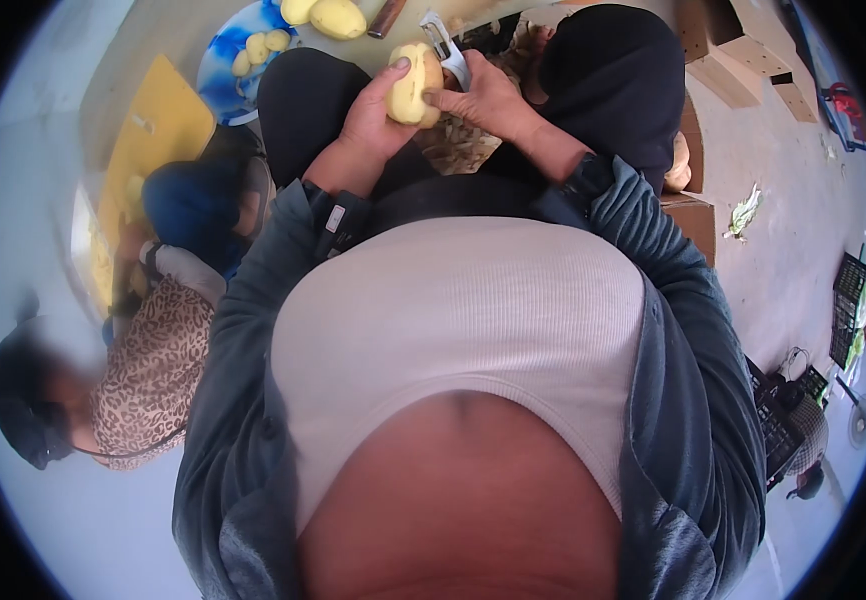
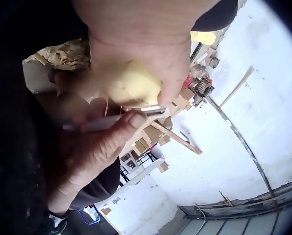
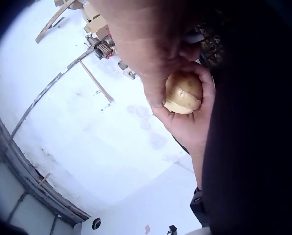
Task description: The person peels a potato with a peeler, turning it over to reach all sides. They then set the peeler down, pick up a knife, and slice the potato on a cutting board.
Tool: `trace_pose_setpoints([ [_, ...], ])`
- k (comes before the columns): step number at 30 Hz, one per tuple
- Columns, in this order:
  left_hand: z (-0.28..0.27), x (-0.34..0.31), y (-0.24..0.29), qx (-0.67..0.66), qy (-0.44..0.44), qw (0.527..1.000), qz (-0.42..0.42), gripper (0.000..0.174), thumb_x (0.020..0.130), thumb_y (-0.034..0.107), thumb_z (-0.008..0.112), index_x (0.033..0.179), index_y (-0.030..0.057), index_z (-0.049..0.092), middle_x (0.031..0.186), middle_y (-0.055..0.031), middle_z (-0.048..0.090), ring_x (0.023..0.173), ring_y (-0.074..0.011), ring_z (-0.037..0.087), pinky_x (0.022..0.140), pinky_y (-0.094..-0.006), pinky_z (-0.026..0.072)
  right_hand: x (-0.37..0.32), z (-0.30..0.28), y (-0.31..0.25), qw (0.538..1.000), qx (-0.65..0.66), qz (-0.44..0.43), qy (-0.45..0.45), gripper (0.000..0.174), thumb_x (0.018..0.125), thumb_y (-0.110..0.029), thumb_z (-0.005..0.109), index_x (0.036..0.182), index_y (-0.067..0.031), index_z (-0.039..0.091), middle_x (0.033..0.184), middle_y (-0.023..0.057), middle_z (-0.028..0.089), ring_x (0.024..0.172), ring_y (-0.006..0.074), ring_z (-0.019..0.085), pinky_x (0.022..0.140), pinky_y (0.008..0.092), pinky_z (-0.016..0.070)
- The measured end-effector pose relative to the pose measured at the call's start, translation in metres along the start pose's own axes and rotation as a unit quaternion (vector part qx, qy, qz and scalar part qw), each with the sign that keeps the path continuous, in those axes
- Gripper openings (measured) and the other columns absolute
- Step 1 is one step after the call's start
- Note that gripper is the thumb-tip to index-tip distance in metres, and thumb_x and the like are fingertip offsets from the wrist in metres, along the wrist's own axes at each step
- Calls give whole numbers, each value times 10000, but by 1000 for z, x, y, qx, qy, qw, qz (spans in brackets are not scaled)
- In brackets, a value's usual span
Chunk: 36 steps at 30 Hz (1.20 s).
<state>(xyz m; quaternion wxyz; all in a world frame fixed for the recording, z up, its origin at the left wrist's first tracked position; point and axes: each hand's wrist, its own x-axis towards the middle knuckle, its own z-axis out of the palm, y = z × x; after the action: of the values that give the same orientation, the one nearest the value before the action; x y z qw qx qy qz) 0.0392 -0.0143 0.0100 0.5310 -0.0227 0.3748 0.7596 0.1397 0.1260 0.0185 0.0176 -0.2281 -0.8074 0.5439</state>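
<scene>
The potato was pale yellow and round, and in the right wrist view it had a light, bare band next to some browner, spotty skin. It was up in the air in front of the person, over their dark lap, right between the two hands. The left hand held it from the left side, with the fingers and thumb curled round it. The right hand was on the other side, touching the potato with its thumb. Its fingers were wrapped round a white peeler, whose head stuck up just past the top of the potato. Below the hands, a pile of brown peelings lay in the lap. Farther off, a blue plate sat on the floor with small yellow potatoes on it, and two bigger peeled potatoes lay just beside it.
</scene>
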Motion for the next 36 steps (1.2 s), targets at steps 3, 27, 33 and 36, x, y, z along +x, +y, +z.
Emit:
trace_pose_setpoints([
  [3,6,-6,3,-28,60,998,-10,440,876,309,550,1237,68,474,1188,-141,538,1123,-316,511,919,-477,444,-3,-7,1,997,-63,-27,37,631,709,-454,743,1025,31,492,869,194,607,817,286,609,737,381,474],
  [27,3,-4,4,-44,99,994,-15,447,932,388,421,1229,59,484,1181,-150,550,1078,-326,531,904,-487,440,-19,-6,-1,967,-90,-229,-60,184,931,-197,498,901,-17,478,700,216,542,676,415,534,593,428,435],
  [33,-8,5,7,-139,41,989,-7,451,921,397,411,1159,23,499,1062,-171,582,953,-335,561,845,-488,458,-24,-8,-3,955,-137,-212,-155,224,901,-228,514,965,-15,533,775,226,604,749,419,575,680,468,462],
  [36,-23,8,11,-180,-95,978,-38,474,931,382,414,1224,15,477,1191,-173,535,1122,-345,505,934,-500,420,-23,-10,-2,954,-101,-221,-177,231,902,-228,524,974,-9,547,738,172,604,688,346,597,662,410,476],
])
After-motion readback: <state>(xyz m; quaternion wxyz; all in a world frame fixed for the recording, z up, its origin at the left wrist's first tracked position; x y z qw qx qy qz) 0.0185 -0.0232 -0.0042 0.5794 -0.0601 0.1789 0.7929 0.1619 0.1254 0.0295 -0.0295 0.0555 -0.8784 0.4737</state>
